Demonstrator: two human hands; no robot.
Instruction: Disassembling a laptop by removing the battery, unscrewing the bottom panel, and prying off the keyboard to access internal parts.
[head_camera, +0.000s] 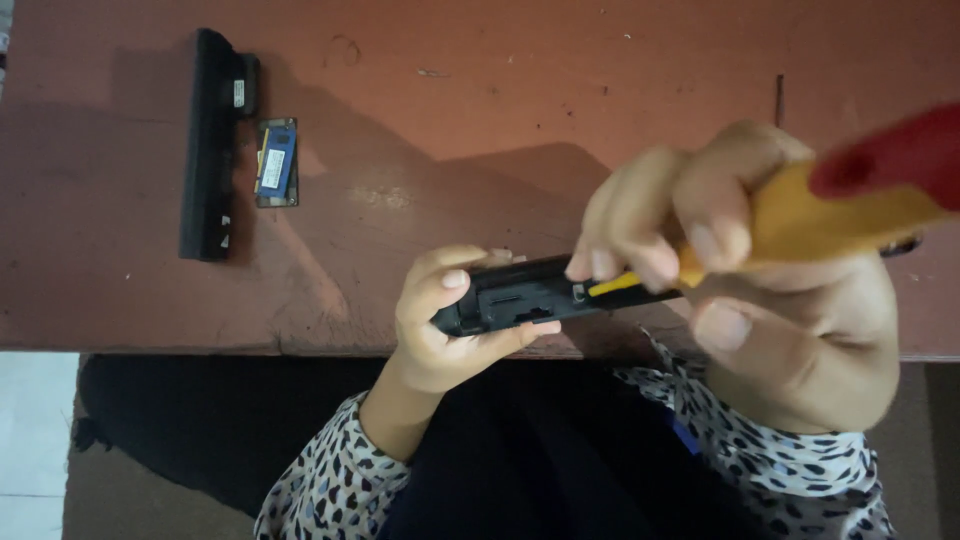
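Observation:
My left hand (445, 320) grips the left end of a flat black device (520, 297), seen edge-on and held up over the table's near edge. My right hand (740, 270) is closed around a screwdriver (840, 215) with a yellow and red handle. Its tip rests against the device's edge close to my right fingertips. The right part of the device is hidden behind my right hand.
A long black bar-shaped battery (212, 145) lies at the far left of the reddish-brown wooden table (480, 120). A small blue memory module (276, 161) lies right beside it. A spotted sleeve covers each forearm, and dark cloth lies over my lap below the table edge.

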